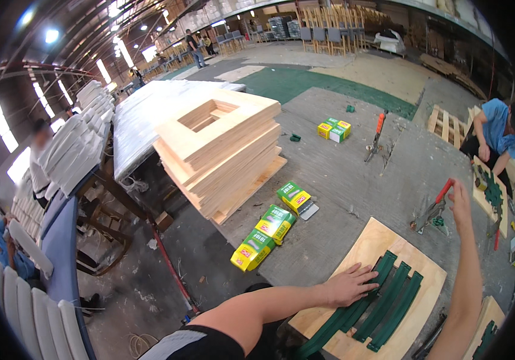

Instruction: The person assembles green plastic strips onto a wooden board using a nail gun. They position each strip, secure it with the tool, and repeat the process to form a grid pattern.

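My left hand (pixel 348 284) lies flat, fingers spread, on the near end of several dark green webbing straps (pixel 383 300) stretched across a light plywood seat board (pixel 420 273) on the grey work table (pixel 353 174). My right hand (pixel 460 204) reaches out to the red handle of a metal staple gun (pixel 432 210) lying just beyond the board, fingertips touching or just beside the handle. Whether the fingers close on it I cannot tell.
Green-and-yellow staple boxes (pixel 275 223) lie left of the board, more (pixel 334 129) farther back. A tall stack of plywood frames (pixel 221 147) stands at the table's left. A second staple tool (pixel 376 137) lies far back. A person in blue (pixel 497 135) works at right.
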The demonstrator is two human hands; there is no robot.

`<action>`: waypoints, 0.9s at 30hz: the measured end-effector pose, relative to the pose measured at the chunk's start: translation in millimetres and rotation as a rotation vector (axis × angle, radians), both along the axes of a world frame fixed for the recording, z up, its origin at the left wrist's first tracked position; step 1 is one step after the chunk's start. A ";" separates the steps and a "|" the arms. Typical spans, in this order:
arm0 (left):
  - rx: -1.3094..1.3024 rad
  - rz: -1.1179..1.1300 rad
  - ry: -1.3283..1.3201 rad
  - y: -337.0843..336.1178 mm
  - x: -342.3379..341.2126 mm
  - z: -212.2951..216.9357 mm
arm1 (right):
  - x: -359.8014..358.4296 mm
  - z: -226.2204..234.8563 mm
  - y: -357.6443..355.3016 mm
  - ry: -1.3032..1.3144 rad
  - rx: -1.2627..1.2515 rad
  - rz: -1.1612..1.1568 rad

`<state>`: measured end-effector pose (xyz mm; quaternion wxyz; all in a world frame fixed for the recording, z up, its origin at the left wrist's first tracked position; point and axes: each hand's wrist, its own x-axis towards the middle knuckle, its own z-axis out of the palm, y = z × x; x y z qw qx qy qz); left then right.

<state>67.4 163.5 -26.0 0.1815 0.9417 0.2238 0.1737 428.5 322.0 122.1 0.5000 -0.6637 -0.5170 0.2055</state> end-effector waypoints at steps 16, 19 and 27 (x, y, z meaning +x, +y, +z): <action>-1.328 0.003 -0.450 -140.4 -0.1 47.7 | -97.9 -137.7 -545.9 0.122 -0.352 -0.408; -1.653 -0.033 -0.343 -207.8 -24.6 31.9 | -110.8 -136.4 -532.3 0.467 -0.485 -0.355; -1.972 0.161 -0.351 -262.7 -57.2 13.4 | -132.4 -95.3 -512.4 0.788 -0.332 -0.360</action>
